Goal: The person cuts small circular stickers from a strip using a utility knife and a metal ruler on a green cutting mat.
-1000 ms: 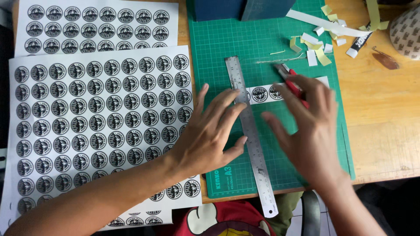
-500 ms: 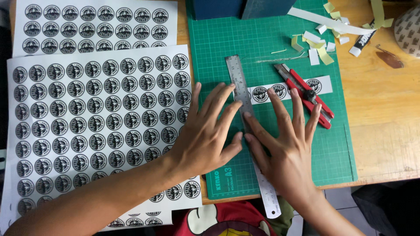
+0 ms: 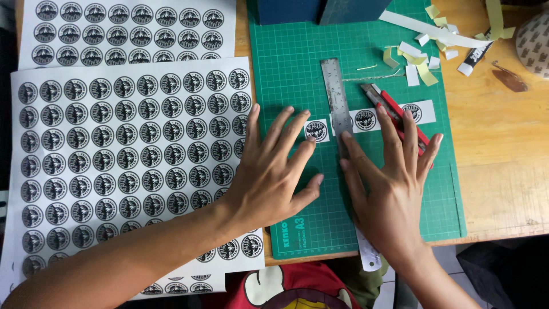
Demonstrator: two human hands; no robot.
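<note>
Both hands lie flat and open on the green cutting mat (image 3: 286,68), gripping nothing. Fingers spread, the left hand (image 3: 269,177) rests left of the steel ruler (image 3: 337,103), fingertips by a cut round sticker (image 3: 316,131). Across the ruler, the right hand (image 3: 389,189) covers its lower part and touches the red utility knife (image 3: 394,111) on the sticker strip (image 3: 420,111).

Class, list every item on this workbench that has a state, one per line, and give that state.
left hand: flat, fingers spread on the cutting mat
right hand: flat, fingers over the ruler and the knife
steel ruler: lying across the sticker strip
red utility knife: lying on the mat
sticker strip: one square cut off
sticker sheets: uncut, overlapping
paper scraps: scattered
</note>
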